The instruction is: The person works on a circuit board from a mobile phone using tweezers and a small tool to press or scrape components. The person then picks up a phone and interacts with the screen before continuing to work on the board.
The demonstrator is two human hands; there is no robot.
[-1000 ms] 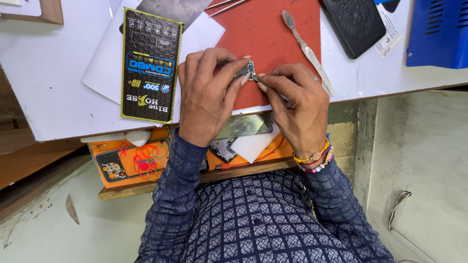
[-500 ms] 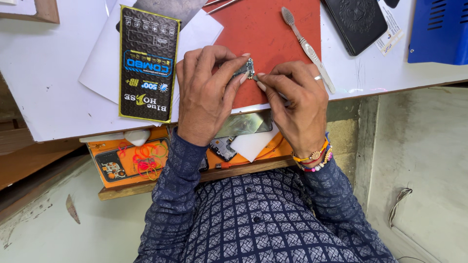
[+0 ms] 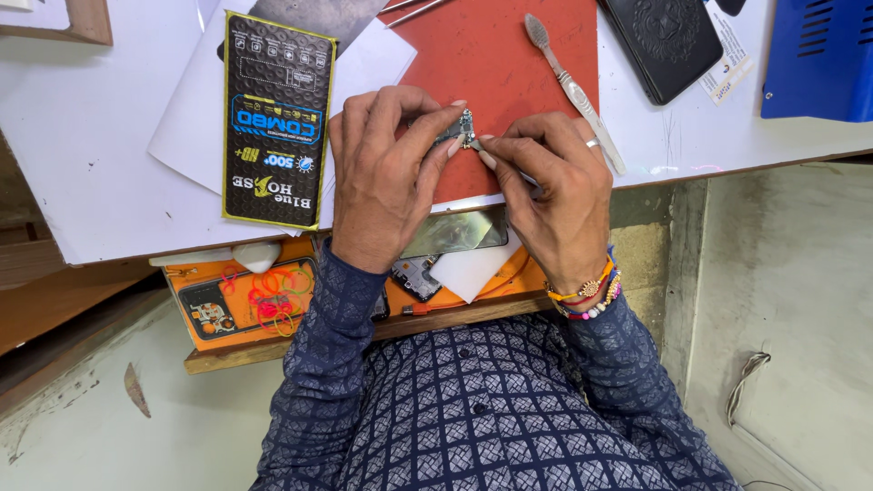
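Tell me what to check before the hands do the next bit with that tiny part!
1. Small circuit board pinched by the left hand: ok, fingertips are on it.
2. Right hand meets the board's edge: ok, its fingertips touch there.
3. Tool in the right hand's grip: cannot tell, anything it holds is too small and hidden.
4. Red mat lies under the work: ok, both hands are over it.
5. Toothbrush out of the way: ok, it lies beside the right hand, not under it.
6. Black packet apart from the hands: ok, it sits left of the left hand.
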